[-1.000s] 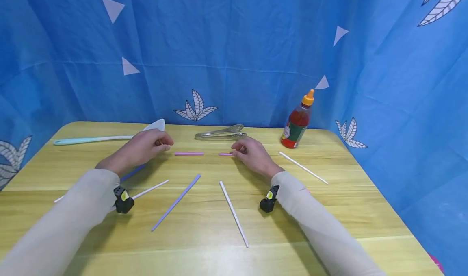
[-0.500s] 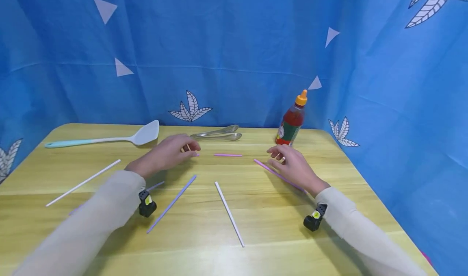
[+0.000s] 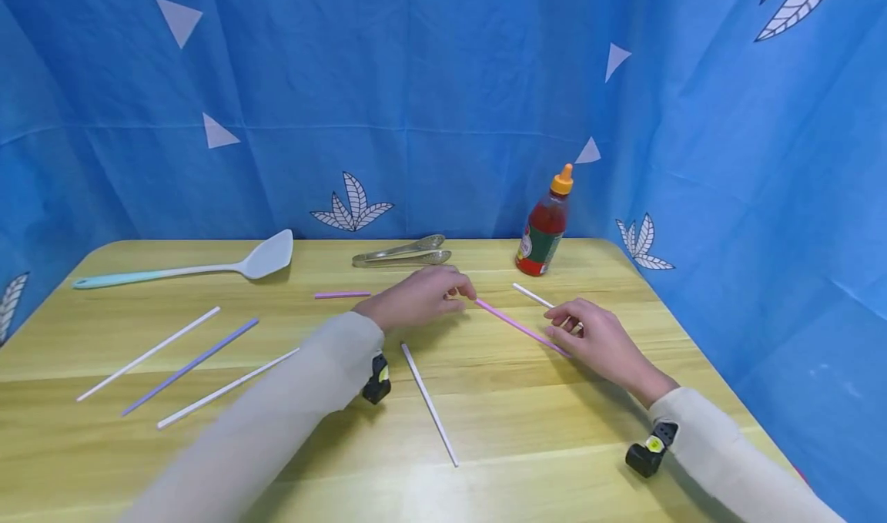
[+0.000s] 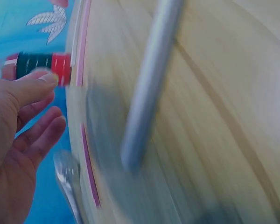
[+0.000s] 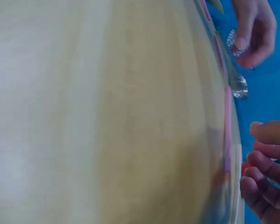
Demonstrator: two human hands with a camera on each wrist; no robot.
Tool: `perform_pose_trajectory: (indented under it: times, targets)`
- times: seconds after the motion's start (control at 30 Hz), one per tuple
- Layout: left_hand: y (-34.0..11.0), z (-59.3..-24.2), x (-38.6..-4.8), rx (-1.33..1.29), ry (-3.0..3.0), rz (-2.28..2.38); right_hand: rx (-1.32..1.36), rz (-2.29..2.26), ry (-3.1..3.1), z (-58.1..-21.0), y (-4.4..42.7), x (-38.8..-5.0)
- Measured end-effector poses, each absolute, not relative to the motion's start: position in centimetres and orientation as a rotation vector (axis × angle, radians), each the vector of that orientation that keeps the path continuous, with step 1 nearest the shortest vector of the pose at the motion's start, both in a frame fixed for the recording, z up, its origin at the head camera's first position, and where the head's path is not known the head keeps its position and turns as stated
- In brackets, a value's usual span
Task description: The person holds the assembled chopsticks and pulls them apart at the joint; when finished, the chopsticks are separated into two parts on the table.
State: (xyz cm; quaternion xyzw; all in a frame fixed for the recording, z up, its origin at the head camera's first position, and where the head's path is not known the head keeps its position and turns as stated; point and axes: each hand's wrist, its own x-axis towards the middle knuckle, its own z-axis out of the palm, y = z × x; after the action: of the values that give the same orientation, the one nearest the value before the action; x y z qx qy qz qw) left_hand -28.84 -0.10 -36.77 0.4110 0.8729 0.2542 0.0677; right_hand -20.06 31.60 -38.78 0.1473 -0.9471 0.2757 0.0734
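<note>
My left hand (image 3: 423, 298) hovers over the middle of the table, fingertips near the upper end of a slanting pink stick (image 3: 516, 324). Its fingers are loosely bent and hold nothing in the left wrist view (image 4: 23, 121). To the right, my right hand (image 3: 599, 342) hangs beside that stick's lower end and over part of a white stick (image 3: 532, 295), with relaxed fingers and nothing in them (image 5: 270, 172). A shorter pink stick (image 3: 342, 295) lies left of my left hand. A grey-blue stick (image 4: 151, 84) looms blurred in the left wrist view.
Metal tongs (image 3: 405, 255), a spatula (image 3: 266, 257) and a red sauce bottle (image 3: 543, 234) are along the back. A white stick (image 3: 148, 353), a blue stick (image 3: 190, 367) and another white stick (image 3: 229, 388) lie slanted at left; one more white stick (image 3: 430, 405) lies front centre.
Both hands have moved right, the left across to the slanting pink stick, the right also nearer the person. The right hand has left the area below the bottle. The head view has shifted slightly.
</note>
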Motion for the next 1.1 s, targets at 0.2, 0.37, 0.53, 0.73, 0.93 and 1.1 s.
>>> perform_pose_trajectory:
  times: [0.2, 0.37, 0.53, 0.73, 0.93, 1.1]
  targets:
    - [3.4, -36.7, -29.2, 1.335, 2.630, 0.660, 0.423, 0.834, -2.877, -39.6, 31.8, -19.5]
    - [4.8, -37.1, -29.4, 1.356, 2.644, 0.561, 0.460, 0.825, -2.884, -40.0, 31.7, -19.4]
    - [5.3, -37.6, -29.3, 1.393, 2.653, 0.474, 0.469, 0.774, -2.888, -40.1, 31.6, -19.3]
    - [5.4, -37.8, -29.0, 1.357, 2.662, 0.476, 0.460, 0.758, -2.887, -40.0, 31.3, -19.5]
    - [4.5, -37.3, -28.7, 1.369, 2.668, 0.480, 0.488, 0.813, -2.873, -39.5, 31.0, -19.9]
    - [3.1, -35.7, -27.8, 1.342, 2.677, 0.479, 0.501, 0.839, -2.852, -38.6, 30.6, -20.3]
